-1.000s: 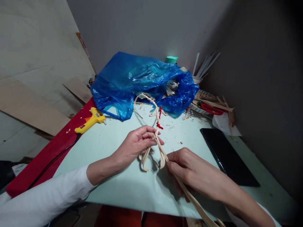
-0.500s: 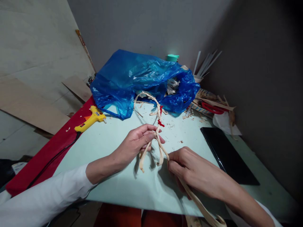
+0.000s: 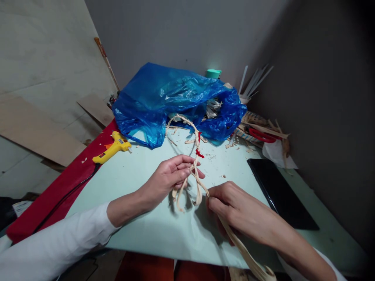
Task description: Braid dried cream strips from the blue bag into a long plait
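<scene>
A braid of pale straw strips (image 3: 193,134) runs from the blue plastic bag (image 3: 164,99) toward me, with a red tie (image 3: 199,153) on it. My left hand (image 3: 168,178) pinches the braid's near end, loose strip ends hanging below its fingers. My right hand (image 3: 231,207) is closed on one long strip (image 3: 243,249) that trails off the table's near edge. Both hands hover just above the pale green table sheet (image 3: 152,230).
A yellow glue gun (image 3: 113,148) with a black cord lies at the left on a red cloth (image 3: 58,195). A black tablet (image 3: 278,191) lies at the right. Red-handled scissors (image 3: 262,135), straw scraps and a cup of white strips (image 3: 249,84) sit at the back right.
The loose strip ends under my left hand shifted slightly. My right hand stayed on its strip with a small pull; the braid barely moved.
</scene>
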The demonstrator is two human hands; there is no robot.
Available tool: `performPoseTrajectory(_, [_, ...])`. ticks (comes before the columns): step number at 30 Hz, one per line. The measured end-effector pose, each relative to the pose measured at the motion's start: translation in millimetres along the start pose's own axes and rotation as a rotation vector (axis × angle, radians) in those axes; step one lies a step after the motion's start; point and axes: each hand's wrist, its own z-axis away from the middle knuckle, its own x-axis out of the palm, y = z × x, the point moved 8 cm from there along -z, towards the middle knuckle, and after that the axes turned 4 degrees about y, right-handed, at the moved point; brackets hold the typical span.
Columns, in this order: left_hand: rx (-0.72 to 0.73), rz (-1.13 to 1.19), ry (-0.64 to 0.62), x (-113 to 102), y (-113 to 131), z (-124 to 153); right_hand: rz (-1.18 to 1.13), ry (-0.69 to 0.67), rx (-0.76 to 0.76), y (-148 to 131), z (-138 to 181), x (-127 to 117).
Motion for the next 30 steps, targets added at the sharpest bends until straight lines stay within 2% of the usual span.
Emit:
performPoseTrajectory(4, [0.012, -0.034, -0.013, 0.9, -1.3, -0.4, -0.122, -0.083, 0.013, -2.9, 3.9, 4.8])
performPoseTrajectory(9, [0.050, -0.113, 0.105, -7.3, -1.4, -3.1, -0.301, -0.382, -0.049, -18.8, 12.8, 26.9])
performPoseTrajectory(14, [-0.029, 0.003, 0.110, -6.5, -6.6, -5.0, -0.458, -0.516, -0.030, -23.6, 8.8, 43.8])
performPoseTrajectory(17, [-0.071, 0.048, 0.110, -6.0, -8.3, -4.4, -0.528, -0.467, 0.036, -20.7, 3.0, 42.9])
performPoseTrajectory(24, [-0.055, 0.172, 0.078, -3.9, -2.5, -1.7, -0.597, -0.203, 0.112, -8.3, -2.8, 17.4])
performPoseTrajectory(27, [-0.030, 0.172, 0.058, -2.2, 0.8, -1.6, -0.607, -0.198, 0.114, -3.4, -4.9, 18.1])
performPoseTrajectory(30, [-0.003, 0.150, 0.093, -6.0, 2.1, -2.9, -0.612, -0.223, 0.102, -1.4, -6.2, 22.7])
